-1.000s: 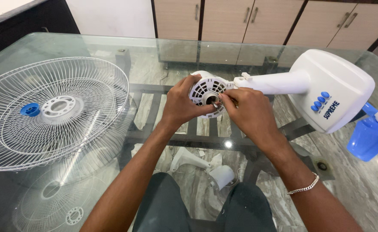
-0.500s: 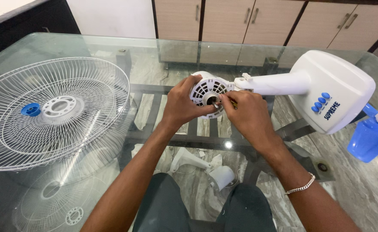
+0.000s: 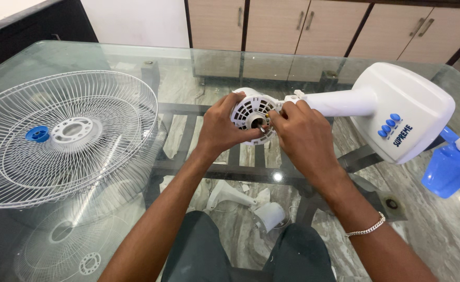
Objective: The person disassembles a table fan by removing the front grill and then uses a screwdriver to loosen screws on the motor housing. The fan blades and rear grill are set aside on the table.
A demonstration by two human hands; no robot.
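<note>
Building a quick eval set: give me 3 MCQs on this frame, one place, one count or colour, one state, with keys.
1. Where does the wire fan guard lie?
A. on the glass table, left of the hands
B. on the floor
C. mounted on the motor head

2. What colour are the buttons on the fan base?
A. red
B. blue
C. green

3. How is the motor head held?
A. lying untouched
B. left hand only
C. both hands on it

Key: 1 A, the guard rests flat on the glass at left. 2 B, the cluster of buttons is blue. 3 C, the left hand grips its side and the right hand has its fingertips at the face.
</note>
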